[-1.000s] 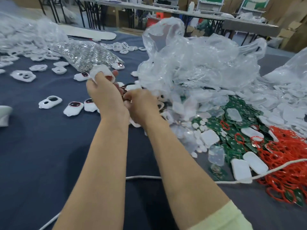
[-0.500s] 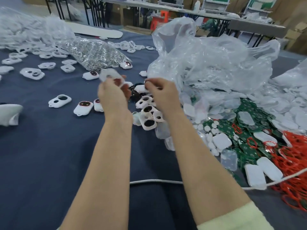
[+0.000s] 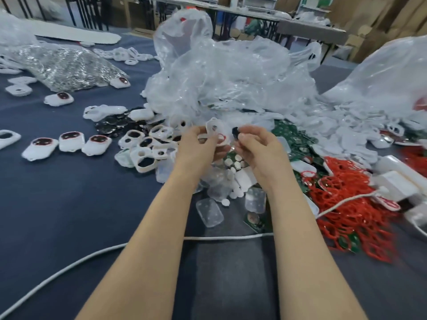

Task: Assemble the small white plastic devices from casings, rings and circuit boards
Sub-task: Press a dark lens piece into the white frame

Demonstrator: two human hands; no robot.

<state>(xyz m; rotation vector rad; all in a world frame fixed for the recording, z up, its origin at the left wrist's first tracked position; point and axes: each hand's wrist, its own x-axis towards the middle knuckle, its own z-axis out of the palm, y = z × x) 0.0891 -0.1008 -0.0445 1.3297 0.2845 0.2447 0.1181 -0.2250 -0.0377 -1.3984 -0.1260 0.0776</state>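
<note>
Pinching a white casing in left hand, up over the heap; nipping a small black piece in right hand, just beside. Only a few devices done, judging by piled rings and boards.

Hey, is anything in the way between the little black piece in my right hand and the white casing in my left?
Nothing visible. The right hand pinches the black piece close beside the white casing that the left hand holds, with only open air between them.
</note>
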